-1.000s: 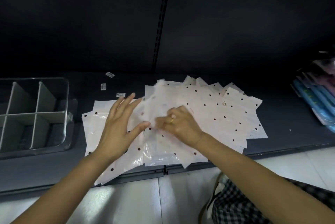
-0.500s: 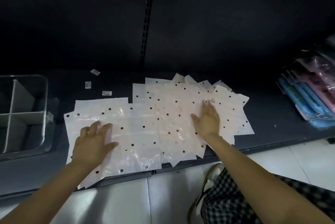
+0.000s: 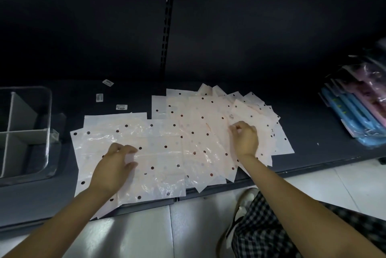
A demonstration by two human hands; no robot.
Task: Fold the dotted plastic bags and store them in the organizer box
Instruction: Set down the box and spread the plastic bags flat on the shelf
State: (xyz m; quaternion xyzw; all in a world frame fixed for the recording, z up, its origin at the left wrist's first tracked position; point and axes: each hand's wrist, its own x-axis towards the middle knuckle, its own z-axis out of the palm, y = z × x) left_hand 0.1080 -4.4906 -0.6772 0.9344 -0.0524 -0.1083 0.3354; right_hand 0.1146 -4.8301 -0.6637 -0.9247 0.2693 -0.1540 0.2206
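Observation:
Several pale dotted plastic bags point(image 3: 200, 132) lie spread in an overlapping heap on the dark shelf point(image 3: 313, 132). One large bag point(image 3: 158, 165) lies flat at the front left, on top of the others. My left hand point(image 3: 114, 165) rests on this bag's left part, with curled fingers and thumb pinching the film. At the heap's right side, the bent fingers of my right hand point(image 3: 245, 139) pinch a bag's edge. To the far left stands the clear organizer box point(image 3: 49, 111) with white dividers; its visible compartments hold no bags.
Blue and pink packets point(image 3: 359, 115) are stacked at the shelf's right end. Three small label stickers point(image 3: 121, 107) lie behind the bags. Some bags overhang the shelf's front edge point(image 3: 208, 195) above the white floor. A checkered trouser leg point(image 3: 271, 228) and a shoe show below.
A second ago both hands were together at the heap's middle. They spread a bag out flat, then moved apart. Their flat fingers have now curled onto the film.

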